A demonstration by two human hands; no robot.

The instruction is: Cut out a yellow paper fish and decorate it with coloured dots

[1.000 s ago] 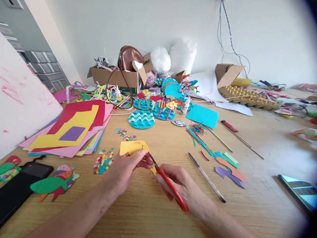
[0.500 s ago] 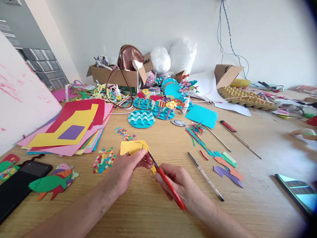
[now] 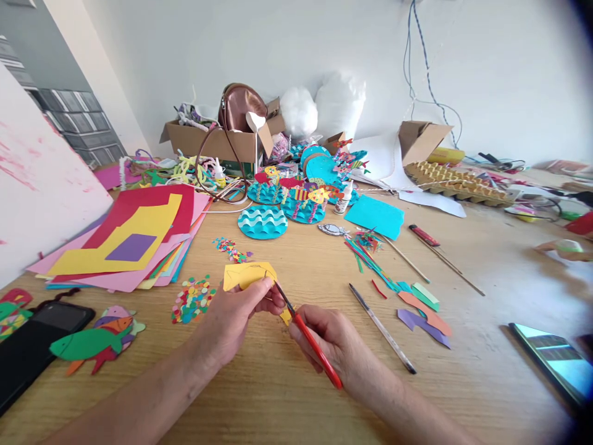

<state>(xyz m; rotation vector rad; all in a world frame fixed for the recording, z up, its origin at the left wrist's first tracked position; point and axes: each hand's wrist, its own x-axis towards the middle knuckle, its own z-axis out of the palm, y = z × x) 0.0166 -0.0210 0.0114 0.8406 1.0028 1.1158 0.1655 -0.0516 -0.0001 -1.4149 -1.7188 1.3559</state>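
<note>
My left hand [image 3: 241, 312] pinches a piece of yellow paper [image 3: 241, 275] that has a fish outline drawn on it in dark pen. In my right hand [image 3: 327, 337] is a pair of scissors [image 3: 319, 352] with red handles. Its blades point up and left and meet the paper's right edge, close to my left fingertips. A small yellow paper scrap [image 3: 286, 316] shows beneath the left fingers. Whether it is joined to the held piece I cannot tell. Left of my hand lie round paper dots [image 3: 192, 300], and a pen [image 3: 382, 327] lies to the right.
Stacked coloured sheets [image 3: 139, 247], paper fish [image 3: 90, 340] and a black phone [image 3: 44, 346] occupy the left. Wavy blue discs [image 3: 262, 222] and a glue bottle [image 3: 343, 199] stand beyond. Paper scraps [image 3: 424, 318], a utility knife [image 3: 424, 235] and another phone [image 3: 549, 358] lie right.
Both hands keep nearly the same pose around the paper and scissors. The whole view has shifted slightly, with the table things appearing a little further left.
</note>
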